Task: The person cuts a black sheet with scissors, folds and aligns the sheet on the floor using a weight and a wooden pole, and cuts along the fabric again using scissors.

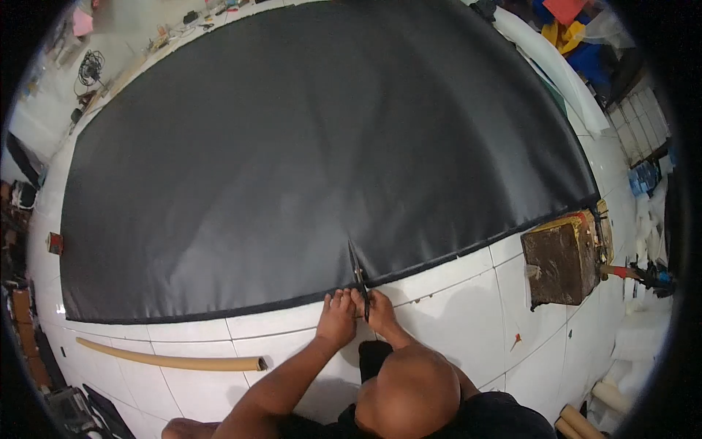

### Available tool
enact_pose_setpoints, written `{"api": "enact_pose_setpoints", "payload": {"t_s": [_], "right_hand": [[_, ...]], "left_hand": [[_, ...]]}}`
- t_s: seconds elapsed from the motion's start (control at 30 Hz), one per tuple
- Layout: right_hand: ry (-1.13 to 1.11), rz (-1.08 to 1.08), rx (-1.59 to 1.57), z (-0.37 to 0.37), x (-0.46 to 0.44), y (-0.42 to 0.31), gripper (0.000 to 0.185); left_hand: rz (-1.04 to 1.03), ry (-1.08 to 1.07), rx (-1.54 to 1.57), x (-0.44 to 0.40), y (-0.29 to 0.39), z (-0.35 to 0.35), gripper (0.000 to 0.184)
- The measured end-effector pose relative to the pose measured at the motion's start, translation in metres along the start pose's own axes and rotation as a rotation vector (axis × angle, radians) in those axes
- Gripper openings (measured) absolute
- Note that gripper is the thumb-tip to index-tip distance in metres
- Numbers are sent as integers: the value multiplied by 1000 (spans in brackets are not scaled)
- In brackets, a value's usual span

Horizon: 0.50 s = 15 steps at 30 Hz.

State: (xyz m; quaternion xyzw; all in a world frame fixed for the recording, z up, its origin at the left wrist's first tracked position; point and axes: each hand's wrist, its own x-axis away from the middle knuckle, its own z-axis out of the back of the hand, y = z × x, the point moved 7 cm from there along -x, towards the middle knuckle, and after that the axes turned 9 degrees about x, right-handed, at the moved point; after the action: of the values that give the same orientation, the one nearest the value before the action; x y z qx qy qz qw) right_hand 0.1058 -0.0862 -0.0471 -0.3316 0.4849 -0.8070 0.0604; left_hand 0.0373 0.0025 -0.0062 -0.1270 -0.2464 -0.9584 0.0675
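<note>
A large sheet of black material (292, 146) lies spread over the white tiled floor. At its near edge my right hand (380, 310) is closed round the handles of dark scissors (357, 272), whose blades point away from me over the sheet. My left hand (338, 316) rests beside the scissors at the same edge, its fingertips on the border of the sheet. Its fingers are bent and close together; whether they pinch the edge is hard to see.
A cardboard tube (172, 361) lies on the floor at the left front. A brown wrapped block (556, 267) stands by the sheet's right corner. White rolled material (548, 62) and colourful cloths are at the upper right. More tubes (578, 423) lie at the lower right.
</note>
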Motion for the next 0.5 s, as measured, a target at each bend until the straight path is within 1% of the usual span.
{"api": "enact_pose_setpoints", "payload": {"t_s": [0.07,0.1,0.17,0.2,0.27,0.3,0.37,0.4,0.47,0.5], "right_hand": [[9,104,54,3,-5,-4,44],[10,79,57,0,-5,1,44],[38,154,78,-3,-7,-1,43],[28,136,91,-2,-6,-2,43],[-3,44,19,-2,-6,-4,44],[-9,37,22,-1,-7,-12,44],[-55,-32,-116,-2,-13,-26,45],[-52,-37,-122,-4,-21,-25,45],[-47,2,41,-10,-42,-18,45],[-50,-2,38,-10,-46,-21,45]], "left_hand": [[-36,31,-35,1,-4,-10,60],[-21,29,-23,1,-5,-9,60],[-12,59,12,2,-2,-4,60],[-9,64,13,0,-5,-11,57],[-12,63,46,1,-3,-6,54],[-12,38,-2,1,1,-2,50],[1,32,-10,1,3,0,51],[10,27,-22,1,2,0,51],[-9,40,-23,1,1,0,52],[-21,58,-17,3,2,2,53]]}}
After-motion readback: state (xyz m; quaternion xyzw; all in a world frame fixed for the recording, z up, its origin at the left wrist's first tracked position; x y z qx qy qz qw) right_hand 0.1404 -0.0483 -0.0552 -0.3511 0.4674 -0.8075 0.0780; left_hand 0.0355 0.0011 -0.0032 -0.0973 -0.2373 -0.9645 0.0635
